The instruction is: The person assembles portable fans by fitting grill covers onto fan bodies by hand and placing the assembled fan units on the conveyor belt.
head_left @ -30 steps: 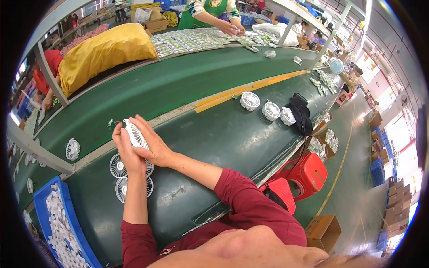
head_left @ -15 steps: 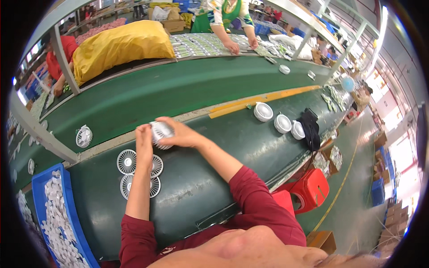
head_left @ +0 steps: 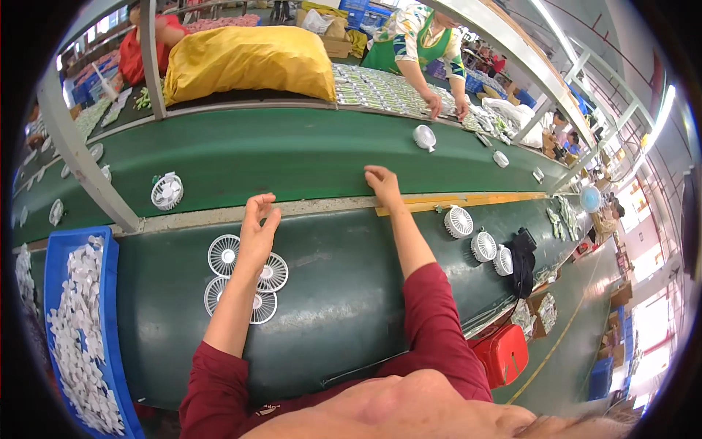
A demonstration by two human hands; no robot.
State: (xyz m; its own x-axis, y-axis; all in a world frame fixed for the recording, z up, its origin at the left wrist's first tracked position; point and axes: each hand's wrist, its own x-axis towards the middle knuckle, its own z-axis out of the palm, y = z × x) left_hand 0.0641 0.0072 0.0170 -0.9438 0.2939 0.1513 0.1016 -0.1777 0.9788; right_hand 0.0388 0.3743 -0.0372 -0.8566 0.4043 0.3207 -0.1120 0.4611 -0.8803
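Observation:
My left hand point(head_left: 261, 228) hovers just above the far edge of the dark green worktable, fingers half curled, thumb apart, with nothing in it. Below it, partly covered by my left forearm, several round white fan grilles point(head_left: 223, 254) lie grouped on the table. My right hand point(head_left: 384, 186) is empty over the near edge of the green conveyor belt point(head_left: 292, 150), its fingers loosely bent and apart. Beyond it on the belt sits a white fan head point(head_left: 424, 137), not touching my hand.
At left stands a blue bin point(head_left: 111, 293) of small white parts. More fan heads point(head_left: 458, 222) and a black cloth-like item point(head_left: 522, 263) lie at right. Another fan head point(head_left: 167, 190) is on the belt. Across it, a co-worker's hands point(head_left: 446, 108) work beside a yellow sack point(head_left: 248, 66).
The white fan head that both hands held is now released onto the belt. My right hand has moved right and away from the left. The whole view has shifted a little.

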